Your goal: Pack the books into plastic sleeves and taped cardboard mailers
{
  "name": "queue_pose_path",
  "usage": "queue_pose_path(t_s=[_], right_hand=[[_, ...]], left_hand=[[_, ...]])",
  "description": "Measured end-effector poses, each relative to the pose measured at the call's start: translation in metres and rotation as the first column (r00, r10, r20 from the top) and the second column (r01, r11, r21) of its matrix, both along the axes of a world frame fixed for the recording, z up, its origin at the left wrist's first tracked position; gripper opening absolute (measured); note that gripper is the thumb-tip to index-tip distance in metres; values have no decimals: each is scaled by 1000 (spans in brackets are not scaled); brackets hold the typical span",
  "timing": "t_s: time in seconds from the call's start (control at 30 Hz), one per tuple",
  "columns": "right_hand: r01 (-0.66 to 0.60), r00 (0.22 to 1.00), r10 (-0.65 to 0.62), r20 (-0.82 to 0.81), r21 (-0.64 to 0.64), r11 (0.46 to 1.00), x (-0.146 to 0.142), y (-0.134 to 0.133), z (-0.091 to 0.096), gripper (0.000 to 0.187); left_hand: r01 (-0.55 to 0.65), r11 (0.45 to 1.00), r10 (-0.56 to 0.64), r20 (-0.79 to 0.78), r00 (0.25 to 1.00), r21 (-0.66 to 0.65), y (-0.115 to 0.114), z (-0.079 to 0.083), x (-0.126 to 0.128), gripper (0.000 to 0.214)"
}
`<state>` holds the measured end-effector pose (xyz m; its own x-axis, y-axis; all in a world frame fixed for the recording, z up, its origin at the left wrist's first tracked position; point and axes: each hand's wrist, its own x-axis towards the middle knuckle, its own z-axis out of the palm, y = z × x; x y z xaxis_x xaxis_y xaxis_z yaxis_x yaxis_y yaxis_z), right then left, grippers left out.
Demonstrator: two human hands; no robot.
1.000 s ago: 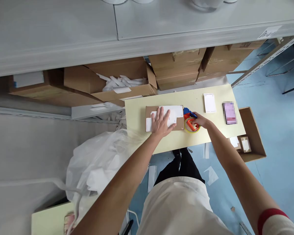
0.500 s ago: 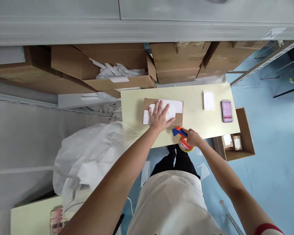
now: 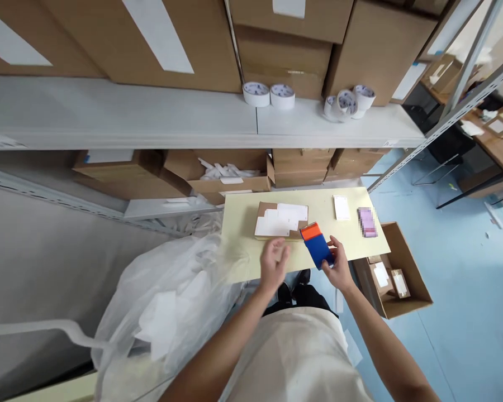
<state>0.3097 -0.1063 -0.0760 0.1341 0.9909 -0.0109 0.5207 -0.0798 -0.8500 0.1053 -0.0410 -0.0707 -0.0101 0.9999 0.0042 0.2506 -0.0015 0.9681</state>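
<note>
My right hand point(image 3: 338, 266) grips a blue and orange tape dispenser point(image 3: 316, 245), lifted above the front edge of a small pale yellow table point(image 3: 243, 223). My left hand point(image 3: 273, 262) hovers just left of it, fingers curled and apart, holding nothing I can make out. Behind both hands a flat brown cardboard parcel point(image 3: 263, 211) lies on the table with white slips of paper point(image 3: 280, 220) on top.
A white pad point(image 3: 341, 207) and a blurred pink item point(image 3: 367, 221) lie at the table's right. An open carton point(image 3: 404, 269) stands on the floor at right, a big clear plastic bag point(image 3: 167, 312) at left. Shelving with tape rolls point(image 3: 269, 94) and brown boxes rises behind.
My left hand lifted off the parcel and drew back toward me. My right hand raised the tape dispenser from the table's front edge. The view tilted up, showing the shelf.
</note>
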Motion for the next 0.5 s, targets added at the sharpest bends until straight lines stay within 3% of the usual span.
queue_pose_path(t_s=[0.03, 0.1, 0.2, 0.3, 0.37, 0.43, 0.5], right_hand=[[5, 998, -14, 56, 158, 987, -6, 1, 4, 74], [-37, 981, -57, 187, 463, 886, -21, 4, 14, 65], [-192, 932, -87, 353, 680, 707, -39, 8, 27, 54], [-331, 876, -103, 472, 741, 584, -45, 12, 34, 47], [-410, 840, -91, 535, 736, 540, -44, 13, 37, 45], [-452, 814, -90, 574, 722, 524, -39, 15, 39, 44], [-414, 818, -124, 562, 723, 553, -29, 19, 43, 47]], left_hand=[[53, 996, -43, 123, 991, -74, -15, 4, 7, 45], [113, 974, -39, 349, 936, -194, -32, 14, 20, 49], [168, 947, 19, 569, 822, -273, -33, 32, 34, 57], [162, 924, 125, 672, 730, -347, -25, 48, 39, 55], [149, 908, 184, 693, 697, -391, -21, 53, 39, 52], [131, 908, 205, 694, 690, -399, -17, 55, 38, 50], [110, 919, 197, 683, 703, -378, -8, 57, 36, 51]])
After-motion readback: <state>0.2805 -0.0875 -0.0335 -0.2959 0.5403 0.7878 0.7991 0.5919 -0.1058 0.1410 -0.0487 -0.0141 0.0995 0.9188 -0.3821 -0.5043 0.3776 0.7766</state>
